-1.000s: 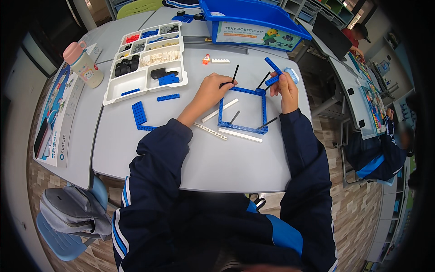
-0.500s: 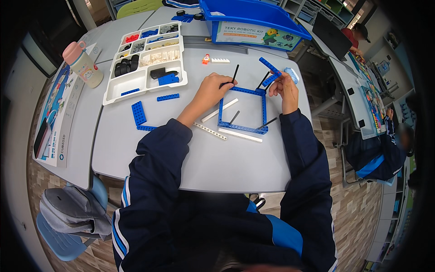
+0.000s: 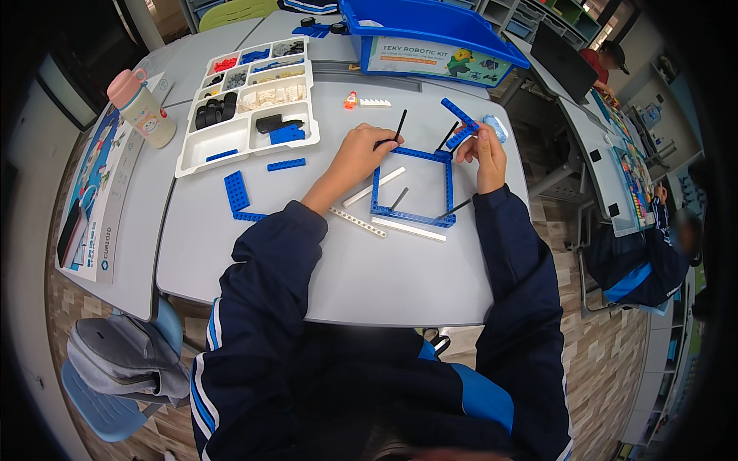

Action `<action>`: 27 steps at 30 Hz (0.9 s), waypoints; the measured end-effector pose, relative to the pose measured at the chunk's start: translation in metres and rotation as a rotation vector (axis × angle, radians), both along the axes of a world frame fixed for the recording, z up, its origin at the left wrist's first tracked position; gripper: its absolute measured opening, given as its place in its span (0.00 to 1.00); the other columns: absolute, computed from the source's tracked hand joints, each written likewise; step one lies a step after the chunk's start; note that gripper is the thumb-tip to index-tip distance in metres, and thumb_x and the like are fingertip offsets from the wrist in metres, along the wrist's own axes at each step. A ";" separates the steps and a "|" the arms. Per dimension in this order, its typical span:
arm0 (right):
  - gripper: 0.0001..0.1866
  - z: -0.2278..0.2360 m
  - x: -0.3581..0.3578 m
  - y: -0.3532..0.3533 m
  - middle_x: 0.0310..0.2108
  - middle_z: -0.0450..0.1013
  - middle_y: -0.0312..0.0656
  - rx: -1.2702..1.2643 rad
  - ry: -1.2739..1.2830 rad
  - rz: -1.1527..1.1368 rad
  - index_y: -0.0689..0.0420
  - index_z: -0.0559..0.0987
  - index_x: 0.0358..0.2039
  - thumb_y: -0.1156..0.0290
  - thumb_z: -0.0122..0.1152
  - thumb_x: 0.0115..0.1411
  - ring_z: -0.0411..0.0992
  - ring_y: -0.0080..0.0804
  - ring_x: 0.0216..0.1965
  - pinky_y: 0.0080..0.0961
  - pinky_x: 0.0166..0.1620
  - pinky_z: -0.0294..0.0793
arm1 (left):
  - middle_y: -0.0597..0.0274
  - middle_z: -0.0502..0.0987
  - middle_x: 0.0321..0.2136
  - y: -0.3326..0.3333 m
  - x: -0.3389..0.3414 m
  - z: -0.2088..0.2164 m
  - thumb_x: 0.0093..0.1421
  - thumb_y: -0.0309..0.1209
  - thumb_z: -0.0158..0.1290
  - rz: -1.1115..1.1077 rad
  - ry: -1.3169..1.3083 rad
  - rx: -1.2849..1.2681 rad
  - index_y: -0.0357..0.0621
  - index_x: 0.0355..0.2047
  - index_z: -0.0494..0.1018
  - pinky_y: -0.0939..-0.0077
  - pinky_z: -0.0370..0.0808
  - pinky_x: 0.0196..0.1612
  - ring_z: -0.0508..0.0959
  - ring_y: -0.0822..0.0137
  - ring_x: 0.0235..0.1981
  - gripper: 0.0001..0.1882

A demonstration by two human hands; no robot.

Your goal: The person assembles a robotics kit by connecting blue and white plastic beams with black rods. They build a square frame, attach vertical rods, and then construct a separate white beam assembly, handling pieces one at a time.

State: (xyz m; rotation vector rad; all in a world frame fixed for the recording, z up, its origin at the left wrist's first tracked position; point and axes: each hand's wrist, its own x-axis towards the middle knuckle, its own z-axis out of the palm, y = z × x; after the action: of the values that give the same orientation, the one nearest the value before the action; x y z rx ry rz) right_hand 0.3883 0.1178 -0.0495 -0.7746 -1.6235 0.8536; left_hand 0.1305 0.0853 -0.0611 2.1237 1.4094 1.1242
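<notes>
A square frame of blue building beams [image 3: 413, 213] lies on the table with several black axles [image 3: 449, 136] sticking up near its corners. My left hand [image 3: 355, 157] is closed at the frame's far-left corner, fingertips pinching around the base of an upright black axle [image 3: 401, 124]. Over the far-right corner, my right hand [image 3: 487, 160] pinches an angled blue beam [image 3: 458, 114]; its fingers partly hide the piece. Whether that beam touches the axle beside it, I cannot tell. White beams [image 3: 407, 229] lie inside and around the near and left sides of the frame.
A white sorting tray [image 3: 182, 165] of parts stands at the far left, near loose blue pieces [image 3: 235, 190]. Behind are a blue bin [image 3: 430, 27], a small figure [image 3: 350, 101] and a white toothed piece [image 3: 375, 103]. A bottle [image 3: 143, 109] stands left. Other people sit at right.
My right hand and the angled blue beam have shifted very slightly, the beam dipping a little toward the frame. My left hand stays at its corner.
</notes>
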 end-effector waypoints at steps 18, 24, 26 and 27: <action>0.19 0.036 0.002 -0.015 0.39 0.76 0.46 0.065 0.256 0.019 0.65 0.75 0.50 0.60 0.47 0.73 0.70 0.23 0.27 0.21 0.33 0.71 | 0.62 0.84 0.34 0.000 0.000 -0.002 0.62 0.33 0.55 -0.004 -0.017 0.023 0.46 0.40 0.82 0.70 0.74 0.41 0.76 0.62 0.37 0.10; 0.20 0.028 0.010 -0.006 0.34 0.75 0.47 -0.058 0.318 -0.006 0.64 0.73 0.48 0.58 0.43 0.73 0.69 0.24 0.22 0.21 0.27 0.68 | 0.62 0.84 0.35 0.000 0.000 -0.001 0.63 0.34 0.54 -0.006 0.001 0.022 0.46 0.40 0.82 0.69 0.74 0.42 0.76 0.61 0.37 0.11; 0.20 0.020 0.016 0.000 0.32 0.75 0.46 -0.131 0.349 0.017 0.64 0.73 0.46 0.58 0.42 0.74 0.68 0.23 0.20 0.21 0.25 0.66 | 0.62 0.84 0.35 0.000 0.000 -0.001 0.63 0.34 0.54 -0.009 -0.001 0.024 0.46 0.40 0.82 0.69 0.73 0.42 0.76 0.61 0.37 0.11; 0.20 0.016 0.019 0.004 0.31 0.75 0.46 -0.171 0.366 0.041 0.63 0.73 0.46 0.58 0.41 0.73 0.67 0.23 0.19 0.21 0.24 0.64 | 0.62 0.84 0.35 0.000 0.000 -0.001 0.63 0.34 0.54 -0.011 -0.004 0.024 0.46 0.40 0.82 0.69 0.73 0.43 0.76 0.61 0.37 0.10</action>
State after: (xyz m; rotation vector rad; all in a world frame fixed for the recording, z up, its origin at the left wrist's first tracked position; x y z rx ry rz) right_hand 0.4070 0.1216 -0.0336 -0.6578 -1.2572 1.1045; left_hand 0.1306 0.0851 -0.0617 2.1425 1.3878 1.1462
